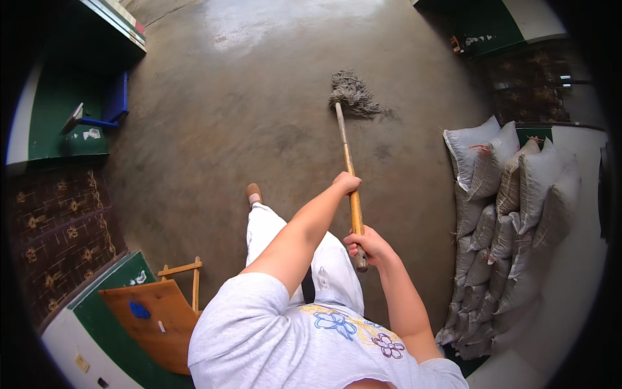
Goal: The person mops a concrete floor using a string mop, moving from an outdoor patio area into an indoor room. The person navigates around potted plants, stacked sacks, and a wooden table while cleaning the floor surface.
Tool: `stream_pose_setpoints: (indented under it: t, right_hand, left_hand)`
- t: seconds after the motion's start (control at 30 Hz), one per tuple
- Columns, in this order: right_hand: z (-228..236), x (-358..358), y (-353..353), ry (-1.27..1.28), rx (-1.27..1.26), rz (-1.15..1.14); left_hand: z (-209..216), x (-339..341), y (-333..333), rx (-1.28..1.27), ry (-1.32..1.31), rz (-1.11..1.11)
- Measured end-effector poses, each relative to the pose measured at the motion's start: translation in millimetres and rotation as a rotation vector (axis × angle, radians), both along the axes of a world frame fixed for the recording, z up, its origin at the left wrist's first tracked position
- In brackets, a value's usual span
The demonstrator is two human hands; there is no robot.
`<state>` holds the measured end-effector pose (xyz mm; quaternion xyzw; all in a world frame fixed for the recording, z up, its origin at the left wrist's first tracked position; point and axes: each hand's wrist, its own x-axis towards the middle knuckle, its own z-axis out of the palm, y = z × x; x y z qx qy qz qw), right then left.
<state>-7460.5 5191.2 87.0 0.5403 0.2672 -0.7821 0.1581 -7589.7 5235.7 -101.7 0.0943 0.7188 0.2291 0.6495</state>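
A mop with a wooden handle [356, 211] reaches away from me across the concrete floor. Its grey string head [353, 94] lies spread on the floor ahead, beside a small dark wet smear. Partway down the shaft, my left hand [347, 183] is wrapped round the wood. Lower, close to the handle's end, my right hand [369, 244] grips it with curled fingers. The handle slants slightly, its top end near my body.
Stacked full white sacks [499, 194] line the right wall. At the lower left stand an orange-brown board [146, 318] and a wooden frame [195, 285]. A blue stand [116, 100] is by the left wall. The concrete floor [214, 129] has a shiny patch at the far end.
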Motion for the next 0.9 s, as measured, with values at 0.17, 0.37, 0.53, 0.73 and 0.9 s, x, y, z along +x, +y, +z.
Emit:
stream_pose_setpoints:
  t: [0.17,0.37,0.53,0.73,0.9]
  right_hand:
    - [15.8,-105.0,-37.3,0.021,0.003,0.134]
    - [-10.1,-195.9,-103.5,0.039,0.007,0.479]
    - [-6.8,-265.1,-136.8,0.069,0.008,0.793]
    - [-18.5,-336.9,-163.7,0.115,0.026,1.106]
    - [-15.3,-375.6,-147.9,0.226,0.183,1.272]
  left_hand:
    - [-1.5,-98.5,-56.3,-0.021,0.057,0.194]
    - [2.9,-206.3,-174.3,-0.024,-0.016,0.54]
    - [-0.8,-258.8,-256.2,0.014,-0.088,0.877]
    - [-28.9,-305.5,-335.6,0.016,-0.147,1.187]
    - [-57.5,-325.4,-359.6,-0.011,-0.189,1.365]
